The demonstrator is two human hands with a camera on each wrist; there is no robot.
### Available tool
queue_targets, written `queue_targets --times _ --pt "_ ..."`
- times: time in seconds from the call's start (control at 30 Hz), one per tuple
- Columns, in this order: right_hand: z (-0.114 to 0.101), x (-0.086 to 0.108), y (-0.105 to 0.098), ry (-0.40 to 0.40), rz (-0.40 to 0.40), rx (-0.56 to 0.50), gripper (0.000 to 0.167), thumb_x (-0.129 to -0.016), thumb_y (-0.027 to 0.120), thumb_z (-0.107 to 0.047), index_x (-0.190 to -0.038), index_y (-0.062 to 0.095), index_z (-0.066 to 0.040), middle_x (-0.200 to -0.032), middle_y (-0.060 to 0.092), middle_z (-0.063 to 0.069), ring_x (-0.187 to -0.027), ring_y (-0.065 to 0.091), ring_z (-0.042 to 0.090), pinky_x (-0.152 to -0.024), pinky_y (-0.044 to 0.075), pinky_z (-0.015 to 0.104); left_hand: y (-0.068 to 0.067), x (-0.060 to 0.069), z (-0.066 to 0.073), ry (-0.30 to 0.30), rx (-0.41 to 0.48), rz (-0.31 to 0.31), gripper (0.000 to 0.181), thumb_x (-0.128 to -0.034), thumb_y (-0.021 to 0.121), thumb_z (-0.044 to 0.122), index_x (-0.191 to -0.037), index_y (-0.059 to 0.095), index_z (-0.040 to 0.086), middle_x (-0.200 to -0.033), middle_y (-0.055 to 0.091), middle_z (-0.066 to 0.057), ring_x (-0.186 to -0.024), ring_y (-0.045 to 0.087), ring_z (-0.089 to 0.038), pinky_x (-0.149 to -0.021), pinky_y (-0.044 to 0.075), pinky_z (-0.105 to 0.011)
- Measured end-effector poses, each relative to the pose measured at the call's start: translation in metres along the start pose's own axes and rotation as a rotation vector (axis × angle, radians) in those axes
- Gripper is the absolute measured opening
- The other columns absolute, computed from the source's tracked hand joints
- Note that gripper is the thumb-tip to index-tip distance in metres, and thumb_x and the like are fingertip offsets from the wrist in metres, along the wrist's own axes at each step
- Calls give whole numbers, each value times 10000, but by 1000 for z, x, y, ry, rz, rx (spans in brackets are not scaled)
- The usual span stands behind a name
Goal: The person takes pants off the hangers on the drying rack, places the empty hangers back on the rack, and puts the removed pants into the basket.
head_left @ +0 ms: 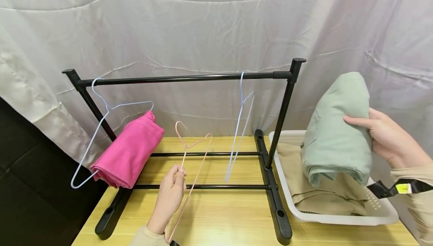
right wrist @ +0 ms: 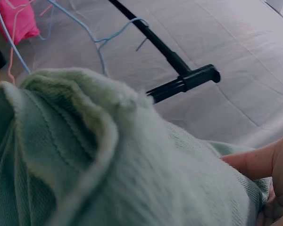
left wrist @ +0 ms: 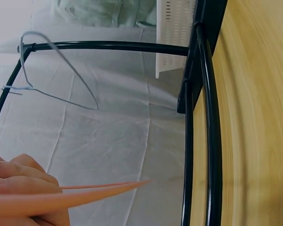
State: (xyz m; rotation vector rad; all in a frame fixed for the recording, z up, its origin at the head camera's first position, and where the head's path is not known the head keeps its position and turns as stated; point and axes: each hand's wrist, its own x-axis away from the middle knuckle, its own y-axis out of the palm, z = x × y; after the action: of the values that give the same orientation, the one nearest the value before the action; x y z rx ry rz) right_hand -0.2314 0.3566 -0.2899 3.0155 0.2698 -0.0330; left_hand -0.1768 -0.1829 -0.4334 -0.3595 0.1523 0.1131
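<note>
A folded pale green garment (head_left: 341,129) is gripped by my right hand (head_left: 389,137) above the basket, thumb on its face and the other fingers hidden behind it. In the right wrist view the garment (right wrist: 146,160) fills the lower part, with the thumb of my right hand (right wrist: 269,174) at its edge. My left hand (head_left: 170,193) pinches one side of a pink hanger (head_left: 194,186) in front of the rack. In the left wrist view my left hand (left wrist: 26,188) is at the lower left, the pink hanger (left wrist: 85,198) running across it.
A black rack (head_left: 189,77) stands on the wooden table (head_left: 220,216). From its bar hang a blue hanger (head_left: 98,126) holding a folded magenta garment (head_left: 130,152) and a bare blue hanger (head_left: 238,126). At the right, a white basket (head_left: 345,219) holds tan fabric (head_left: 328,197).
</note>
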Motion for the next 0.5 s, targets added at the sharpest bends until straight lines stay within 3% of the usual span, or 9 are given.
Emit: queue_targets --times 0.2,0.5 --pt "5 -12 15 59 -29 86 251 -1131 499 -77 -1255 617 -261 -1090 776 -64 -948 764 130 -775 642 337 0 -1 -2 3 0 3 196 -1149 453 139 -1020 579 62 -599 465 37 -475 348 -55 -449 266 -196" --pt "35 -29 23 136 -124 84 244 -1139 495 -104 -1259 637 -262 -1127 767 -49 -988 766 155 -835 646 352 -1 0 -4 -7 12 -8 200 -1150 454 147 -1023 584 63 -603 467 33 -471 345 -47 -449 262 -186"
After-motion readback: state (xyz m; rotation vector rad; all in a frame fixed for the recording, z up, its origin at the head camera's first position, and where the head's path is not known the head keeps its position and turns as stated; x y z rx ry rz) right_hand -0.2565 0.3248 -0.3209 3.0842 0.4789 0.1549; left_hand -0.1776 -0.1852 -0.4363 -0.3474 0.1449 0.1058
